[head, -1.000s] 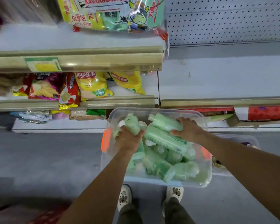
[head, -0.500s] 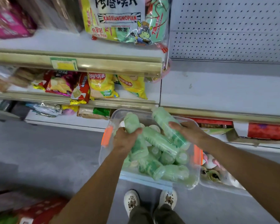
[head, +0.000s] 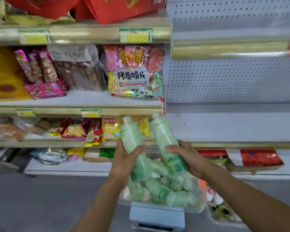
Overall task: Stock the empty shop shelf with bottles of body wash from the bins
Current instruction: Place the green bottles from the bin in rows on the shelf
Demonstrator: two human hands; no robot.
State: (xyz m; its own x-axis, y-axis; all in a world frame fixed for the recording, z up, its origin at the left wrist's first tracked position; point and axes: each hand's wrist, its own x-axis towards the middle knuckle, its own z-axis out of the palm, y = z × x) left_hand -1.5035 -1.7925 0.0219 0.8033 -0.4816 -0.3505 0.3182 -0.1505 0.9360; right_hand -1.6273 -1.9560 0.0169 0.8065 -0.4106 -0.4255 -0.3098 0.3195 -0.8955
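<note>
My left hand (head: pixel 124 158) grips a pale green body wash bottle (head: pixel 131 136), cap up, above the bin. My right hand (head: pixel 189 158) grips a second green bottle (head: pixel 166 139), tilted slightly left, cap up. Both bottles are lifted in front of the shelf edge. Below them a clear plastic bin (head: pixel 200 209) holds several more green bottles (head: pixel 162 191) lying in a heap. The bare white shelf (head: pixel 228 126) with a perforated back panel is to the right, just beyond the right bottle.
Shelves on the left carry snack bags (head: pixel 132 77) and crisp packets (head: pixel 110 128). A second clear bin (head: pixel 219 206) with other items sits right of the first. A pale blue stool or box (head: pixel 157 215) is under the bin. Red packs (head: pixel 259 158) lie on the low right shelf.
Both hands have lifted a bottle each out of the bin and raised them toward the shelf. My view has tilted upward, showing higher shelves.
</note>
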